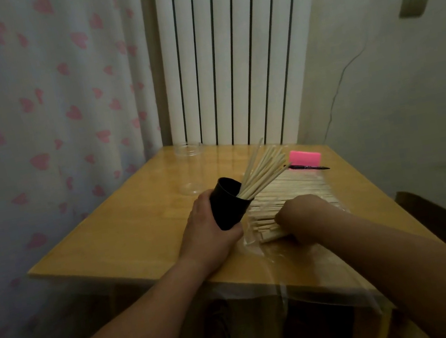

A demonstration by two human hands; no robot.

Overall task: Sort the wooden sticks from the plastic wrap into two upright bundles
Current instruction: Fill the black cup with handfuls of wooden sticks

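Here: left hand grips the tilted black cup of wooden sticks.
Right hand, at the cup's 4 o'clock, curls over loose sticks on plastic wrap; grasp not discernible.

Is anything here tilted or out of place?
Yes. The black cup, gripped by the left hand, leans toward the stick pile, so its sticks fan out slanted, not upright.

One black cup, one clear jar, one pink block, one black pen, one plastic wrap, wooden sticks beyond counting
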